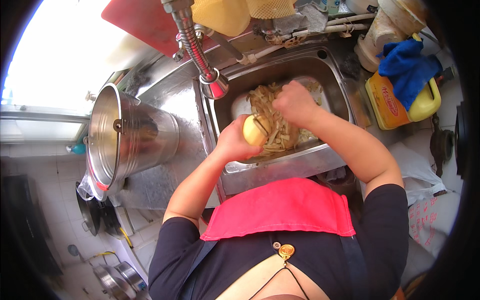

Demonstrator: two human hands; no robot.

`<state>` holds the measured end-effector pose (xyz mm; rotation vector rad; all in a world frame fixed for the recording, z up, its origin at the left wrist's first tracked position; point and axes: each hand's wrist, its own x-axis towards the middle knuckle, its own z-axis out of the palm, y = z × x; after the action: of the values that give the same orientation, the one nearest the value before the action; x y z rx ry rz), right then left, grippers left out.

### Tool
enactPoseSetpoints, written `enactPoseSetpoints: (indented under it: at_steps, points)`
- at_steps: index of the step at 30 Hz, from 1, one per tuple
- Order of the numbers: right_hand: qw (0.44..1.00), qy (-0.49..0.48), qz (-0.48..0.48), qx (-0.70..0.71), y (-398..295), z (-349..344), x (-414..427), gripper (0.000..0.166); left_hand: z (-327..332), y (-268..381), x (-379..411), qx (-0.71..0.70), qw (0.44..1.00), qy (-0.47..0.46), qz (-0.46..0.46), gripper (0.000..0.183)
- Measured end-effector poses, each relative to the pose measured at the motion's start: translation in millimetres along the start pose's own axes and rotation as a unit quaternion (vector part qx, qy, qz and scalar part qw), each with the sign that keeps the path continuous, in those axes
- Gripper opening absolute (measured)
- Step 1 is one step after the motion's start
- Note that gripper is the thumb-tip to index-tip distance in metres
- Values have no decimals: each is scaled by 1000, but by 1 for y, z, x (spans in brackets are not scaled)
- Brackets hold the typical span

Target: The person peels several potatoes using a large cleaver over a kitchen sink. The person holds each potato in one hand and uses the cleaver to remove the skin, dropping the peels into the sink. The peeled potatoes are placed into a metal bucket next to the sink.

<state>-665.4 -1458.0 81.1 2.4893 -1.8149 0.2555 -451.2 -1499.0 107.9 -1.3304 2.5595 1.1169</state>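
Observation:
In the head view, my left hand is closed around a peeled yellow potato above the near left part of the sink. A thin dark metal frame, which looks like a peeler's head, lies across the potato; its handle cannot be made out. My right hand is over the heap of peels with its fingers curled, and what they may hold is hidden. Brown and pale potato peelings cover the middle of the stainless steel sink. Brownish rounded shapes, perhaps unpeeled potatoes, show among them.
A flexible metal faucet hangs over the sink's far left corner. Left on the steel counter is a tilted-looking metal bucket. A yellow jug bearing writing, with a blue cloth on it, stands right. Behind are pipes.

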Motion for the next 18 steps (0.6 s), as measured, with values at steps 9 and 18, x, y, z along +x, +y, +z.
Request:
enactPoseSetpoints:
  at_steps: [9, 18]
  points:
    - [994, -64, 73, 44, 16, -2, -6, 8, 10, -11, 2, 156, 933, 227, 233, 70]
    - [985, -74, 84, 128, 10, -14, -6, 10, 8, -23, 6, 174, 847, 342, 367, 70]
